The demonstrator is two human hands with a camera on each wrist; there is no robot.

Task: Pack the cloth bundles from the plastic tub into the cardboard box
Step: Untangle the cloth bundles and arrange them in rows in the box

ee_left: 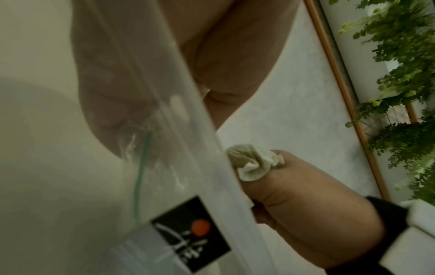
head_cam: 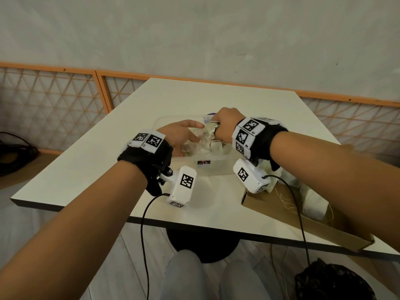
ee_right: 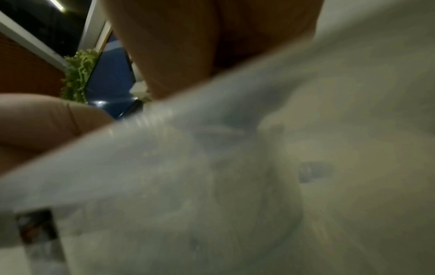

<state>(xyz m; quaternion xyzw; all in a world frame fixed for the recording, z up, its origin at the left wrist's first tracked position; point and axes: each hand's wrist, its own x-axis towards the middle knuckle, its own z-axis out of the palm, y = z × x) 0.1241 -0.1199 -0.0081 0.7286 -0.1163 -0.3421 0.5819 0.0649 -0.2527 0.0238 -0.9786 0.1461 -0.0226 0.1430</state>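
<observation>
Translucent plastic tub (head_cam: pixel 164 123) at frame centre is holding the pale cloth bundles (head_cam: pixel 213 146); right hand (head_cam: pixel 227 124) is fisting one (ee_left: pixel 254 163), left hand (head_cam: pixel 179 135) reaching in with fingers loosely extended, empty; risk: a neighbouring bundle snagging and spilling before reaching the brown cardboard box (head_cam: pixel 281 204) at lower right.

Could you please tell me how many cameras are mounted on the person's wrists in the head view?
2. One white camera hangs under the left hand, near the plastic tub. The other white camera hangs under the right hand, above the cardboard box.
</observation>
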